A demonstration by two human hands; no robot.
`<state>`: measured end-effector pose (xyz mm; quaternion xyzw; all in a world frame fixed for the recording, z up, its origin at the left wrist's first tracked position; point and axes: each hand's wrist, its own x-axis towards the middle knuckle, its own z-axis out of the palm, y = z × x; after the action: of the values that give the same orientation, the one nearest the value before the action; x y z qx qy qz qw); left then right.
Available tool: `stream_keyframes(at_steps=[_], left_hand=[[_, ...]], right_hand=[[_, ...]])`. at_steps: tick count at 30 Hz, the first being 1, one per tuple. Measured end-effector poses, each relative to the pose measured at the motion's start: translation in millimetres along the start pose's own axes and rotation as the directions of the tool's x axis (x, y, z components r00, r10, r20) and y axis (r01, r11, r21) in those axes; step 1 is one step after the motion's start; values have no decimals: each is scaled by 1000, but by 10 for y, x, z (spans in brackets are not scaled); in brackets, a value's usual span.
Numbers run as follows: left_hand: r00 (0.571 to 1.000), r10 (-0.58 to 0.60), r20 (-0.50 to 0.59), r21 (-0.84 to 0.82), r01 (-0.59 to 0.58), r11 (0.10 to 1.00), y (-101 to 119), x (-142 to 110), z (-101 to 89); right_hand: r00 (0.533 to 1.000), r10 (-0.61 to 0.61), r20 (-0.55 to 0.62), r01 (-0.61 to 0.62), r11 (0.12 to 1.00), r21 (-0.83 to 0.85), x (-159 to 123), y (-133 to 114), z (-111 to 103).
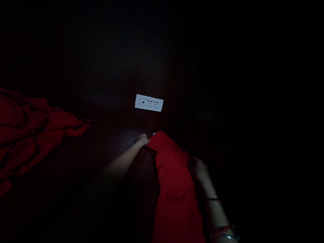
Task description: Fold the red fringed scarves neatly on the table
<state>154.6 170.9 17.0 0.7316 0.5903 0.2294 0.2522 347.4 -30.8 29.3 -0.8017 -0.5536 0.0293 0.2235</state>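
The scene is very dark. A red cloth [176, 191] runs from the middle of the view down toward me over a dark surface. My left hand [142, 139] is closed on the cloth's far corner. My right hand [199, 171] rests on the cloth's right edge, its fingers curled against the fabric; bracelets sit on that wrist.
A larger heap of crumpled red fabric [10, 137] lies at the left. A white socket plate [149, 103] is set in the dark wall straight ahead, just beyond my left hand. Everything else is lost in darkness.
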Motion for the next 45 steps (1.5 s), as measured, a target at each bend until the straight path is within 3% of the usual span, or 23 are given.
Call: stream_keyframes(at_steps=[2,6,8,10,12,15,19,24,27,29,31,33,35,37,39,41,45], left_hand=[[1000,-7,28,22,6,1000,-1,-1,-33],[997,45,-60,3,-44,999,94,-12,-67],[995,68,-79,-4,-69,998,146,-19,-71],[996,61,-72,12,-60,998,161,-34,-70],[996,27,-81,51,-23,998,116,-66,-72],[988,11,-155,124,9,992,-75,-140,-119],[965,71,-251,179,-26,984,-414,-192,-255],[953,38,-301,149,7,989,-613,-90,-317],[941,29,-337,99,4,995,-624,-45,-293],[932,19,-362,50,-1,999,-620,-51,-291],[928,10,-373,-10,-14,1000,-606,-81,-308],[936,-11,-352,-144,-42,989,-568,-121,-331],[955,-32,-295,-303,-61,951,-494,-157,-335],[973,-57,-224,-419,-44,907,-384,-186,-295],[986,-86,-143,-480,7,877,-252,-208,-208],[991,-127,-38,-548,85,832,-119,-225,-99],[974,-171,146,-647,225,729,94,-212,47]], right_hand=[[1000,-4,16,4,1000,-13,35,-12,-6],[991,32,133,-14,991,-131,36,-111,-119],[992,44,115,-16,972,-234,66,-258,-222],[998,-18,63,36,955,-296,170,-479,-308],[983,-149,109,175,936,-304,353,-732,-330],[906,-314,284,399,860,-319,669,-1042,-203],[851,-359,384,488,811,-323,887,-1238,119],[812,-476,338,583,693,-424,822,-1381,448],[750,-588,303,647,557,-520,771,-1454,574],[728,-629,274,660,535,-527,766,-1480,613],[754,-622,212,625,580,-522,786,-1479,601],[828,-550,113,522,680,-515,826,-1446,531],[922,-386,-8,342,825,-450,878,-1377,413],[982,-151,-110,114,951,-286,933,-1272,278],[987,39,-153,-54,993,-100,980,-1139,161],[975,144,-170,-141,990,29,1010,-995,88],[966,178,-188,-159,981,108,1020,-753,79]])
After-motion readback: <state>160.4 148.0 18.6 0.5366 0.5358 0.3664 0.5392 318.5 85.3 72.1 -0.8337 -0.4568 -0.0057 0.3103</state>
